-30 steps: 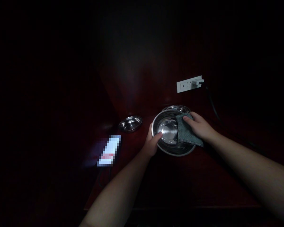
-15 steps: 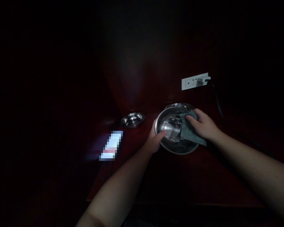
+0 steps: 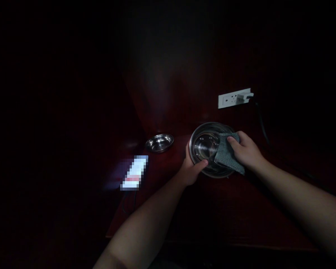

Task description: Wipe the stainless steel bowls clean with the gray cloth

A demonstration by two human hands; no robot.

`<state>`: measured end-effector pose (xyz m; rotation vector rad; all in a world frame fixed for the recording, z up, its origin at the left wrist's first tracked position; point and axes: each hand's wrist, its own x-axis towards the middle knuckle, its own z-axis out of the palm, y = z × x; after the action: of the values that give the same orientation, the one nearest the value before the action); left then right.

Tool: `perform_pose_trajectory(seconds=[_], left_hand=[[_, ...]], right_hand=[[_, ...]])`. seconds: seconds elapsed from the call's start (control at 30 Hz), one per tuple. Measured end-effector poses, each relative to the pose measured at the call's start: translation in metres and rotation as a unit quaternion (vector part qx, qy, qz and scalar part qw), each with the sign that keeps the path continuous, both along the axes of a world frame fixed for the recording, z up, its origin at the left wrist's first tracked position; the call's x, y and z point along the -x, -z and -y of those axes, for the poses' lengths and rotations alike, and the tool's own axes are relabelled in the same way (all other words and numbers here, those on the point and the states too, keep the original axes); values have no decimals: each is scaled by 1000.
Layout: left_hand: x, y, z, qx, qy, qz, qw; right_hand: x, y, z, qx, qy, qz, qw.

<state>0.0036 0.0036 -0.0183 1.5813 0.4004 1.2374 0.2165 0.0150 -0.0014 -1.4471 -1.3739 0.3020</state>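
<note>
My left hand grips the near-left rim of a steel bowl, thumb over the edge, and holds it tilted toward me above a dark red table. A grey-green cloth is pressed against the bowl's right inner side by my right hand, whose fingers are closed on it. The room is very dark.
A smaller steel dish sits on the table to the left. A lit phone screen lies near the table's left edge, with a cable below it. A white wall socket with a plug and black cord is behind the bowl.
The bowl has been turned and tilted more upright toward me. My left thumb slid round the rim to the lower edge. The second dish seen behind the bowl is now hidden.
</note>
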Motion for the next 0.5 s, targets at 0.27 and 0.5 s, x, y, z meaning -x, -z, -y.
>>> perform_pose_trajectory(seconds=[0.27, 0.5], left_hand=[[4, 0, -6, 51, -15, -12, 999], [6, -1, -6, 65, 1, -26, 998]], right_hand=[[0, 0, 2, -3, -26, 26, 999], [-1, -1, 1, -14, -46, 44, 998]])
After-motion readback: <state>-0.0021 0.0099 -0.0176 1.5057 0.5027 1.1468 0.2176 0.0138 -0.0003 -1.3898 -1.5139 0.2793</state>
